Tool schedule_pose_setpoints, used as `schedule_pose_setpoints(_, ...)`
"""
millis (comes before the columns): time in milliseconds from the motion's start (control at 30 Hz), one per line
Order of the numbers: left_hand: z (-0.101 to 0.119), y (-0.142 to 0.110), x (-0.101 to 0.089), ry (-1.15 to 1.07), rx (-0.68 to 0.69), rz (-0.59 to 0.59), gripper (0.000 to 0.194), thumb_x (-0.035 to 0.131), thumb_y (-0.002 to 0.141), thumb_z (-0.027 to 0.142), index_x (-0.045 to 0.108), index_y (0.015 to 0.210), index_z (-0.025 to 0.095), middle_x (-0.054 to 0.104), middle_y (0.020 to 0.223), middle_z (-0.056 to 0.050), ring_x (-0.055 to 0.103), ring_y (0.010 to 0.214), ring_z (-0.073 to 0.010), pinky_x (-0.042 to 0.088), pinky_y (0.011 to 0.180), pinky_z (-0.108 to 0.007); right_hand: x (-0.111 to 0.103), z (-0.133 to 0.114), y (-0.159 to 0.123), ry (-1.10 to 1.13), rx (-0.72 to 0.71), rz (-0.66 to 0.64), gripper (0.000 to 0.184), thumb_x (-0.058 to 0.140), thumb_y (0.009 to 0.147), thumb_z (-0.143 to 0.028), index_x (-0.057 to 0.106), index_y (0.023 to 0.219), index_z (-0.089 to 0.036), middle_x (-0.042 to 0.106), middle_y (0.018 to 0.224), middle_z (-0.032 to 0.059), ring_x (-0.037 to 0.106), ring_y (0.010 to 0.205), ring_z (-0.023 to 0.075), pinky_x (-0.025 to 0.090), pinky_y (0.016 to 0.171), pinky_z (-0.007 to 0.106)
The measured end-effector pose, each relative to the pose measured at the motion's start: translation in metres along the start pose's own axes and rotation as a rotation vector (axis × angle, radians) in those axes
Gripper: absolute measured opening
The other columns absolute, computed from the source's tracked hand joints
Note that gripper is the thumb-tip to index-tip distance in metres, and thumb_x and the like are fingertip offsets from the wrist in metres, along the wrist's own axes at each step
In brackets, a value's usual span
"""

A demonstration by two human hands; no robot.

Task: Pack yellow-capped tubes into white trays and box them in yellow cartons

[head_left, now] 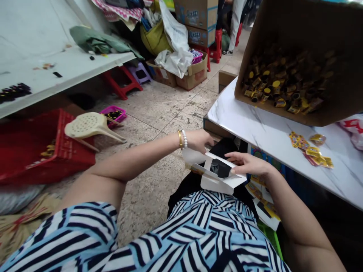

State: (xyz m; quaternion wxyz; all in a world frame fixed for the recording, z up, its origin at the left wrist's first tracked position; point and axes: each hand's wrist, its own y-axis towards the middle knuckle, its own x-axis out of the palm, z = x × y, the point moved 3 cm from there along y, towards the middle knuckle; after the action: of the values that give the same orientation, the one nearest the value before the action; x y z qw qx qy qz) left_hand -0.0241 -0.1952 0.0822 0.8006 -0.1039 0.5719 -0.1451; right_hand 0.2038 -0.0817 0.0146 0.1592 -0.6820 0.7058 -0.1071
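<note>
While I watch thru the head cam, my L hand [200, 140] is by the far L end of an open white box [217, 185], fingers curled; can't tell if they grip anything. My R hand [245, 164] is at the box's R end, thumb at its edge, fingers apart, approx. half-wide. White box is over the lap, between both hands, flaps out, w/ a dark item [219, 168] showing inside. To the R, marble-pattern table [255, 126] w/ a big cardboard box [283, 115], opening toward me, holding lots of small yellow & brown pcs [276, 87]; yellow packets [313, 150] lie nearby on the tabletop. L side: white table [70, 73] w/ dark pcs [15, 91] & a green cloth [99, 41]; lower down, red crate [73, 147], cream stool [86, 124], pink basket [120, 118]. Bkgd: red stool [124, 81], purple stool [140, 72], stacked cartons [195, 19], white bag [177, 60], person's leg [236, 22].
</note>
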Motion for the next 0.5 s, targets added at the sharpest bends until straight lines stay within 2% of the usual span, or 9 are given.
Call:
schedule_pose_setpoints(100, -0.019, -0.015, 0.003, -0.175, 0.023, -0.123, 0.042, 0.067, 0.082, 0.024, 0.072, 0.123, 0.024, 0.079, 0.111, -0.001, 0.071, 0.091, -0.0111, 0.05, 0.079, -0.017, 0.004, -0.001, 0.002, -0.015, 0.007, -0.03, 0.076, 0.085, 0.077, -0.04, 0.058, 0.146, -0.026, 0.071, 0.131, 0.0083, 0.07, 0.114, 0.0235, 0.056, 0.101, 0.038)
schedule_pose_setpoints(233, -0.022, -0.024, -0.002, -0.302, 0.039, -0.097, 0.04, 0.047, 0.095, 0.023, 0.068, 0.128, 0.017, 0.078, 0.114, -0.004, 0.07, 0.091, -0.0092, 0.049, 0.081, -0.018, 0.007, -0.002, 0.011, 0.009, 0.027, -0.028, 0.075, 0.082, 0.08, -0.043, 0.055, 0.149, -0.026, 0.071, 0.133, 0.0076, 0.069, 0.117, 0.0246, 0.056, 0.103, 0.04)
schedule_pose_setpoints(300, -0.012, -0.022, -0.008, -0.32, 0.067, -0.046, 0.041, 0.044, 0.098, 0.028, 0.068, 0.13, 0.016, 0.077, 0.117, -0.005, 0.069, 0.095, -0.0112, 0.048, 0.085, -0.02, 0.008, -0.002, 0.014, 0.028, 0.039, -0.024, 0.072, 0.079, 0.083, -0.045, 0.055, 0.148, -0.026, 0.07, 0.134, 0.0072, 0.068, 0.119, 0.0247, 0.054, 0.106, 0.042)
schedule_pose_setpoints(400, 0.018, -0.012, -0.012, -0.285, 0.136, 0.01, 0.042, 0.051, 0.098, 0.043, 0.07, 0.127, 0.018, 0.076, 0.12, -0.007, 0.068, 0.102, -0.0156, 0.046, 0.088, -0.023, 0.011, -0.007, 0.015, 0.026, 0.028, -0.007, 0.066, 0.075, 0.085, -0.05, 0.059, 0.144, -0.024, 0.07, 0.133, 0.0057, 0.067, 0.12, 0.0242, 0.053, 0.106, 0.041)
schedule_pose_setpoints(500, 0.049, 0.007, -0.005, -0.173, 0.198, -0.05, 0.038, 0.069, 0.086, 0.05, 0.077, 0.11, 0.021, 0.079, 0.098, -0.006, 0.067, 0.082, -0.0163, 0.044, 0.07, -0.023, 0.015, -0.014, 0.011, -0.048, -0.015, 0.04, 0.056, 0.073, 0.085, -0.056, 0.07, 0.129, -0.021, 0.074, 0.123, 0.005, 0.069, 0.112, 0.0249, 0.056, 0.098, 0.038)
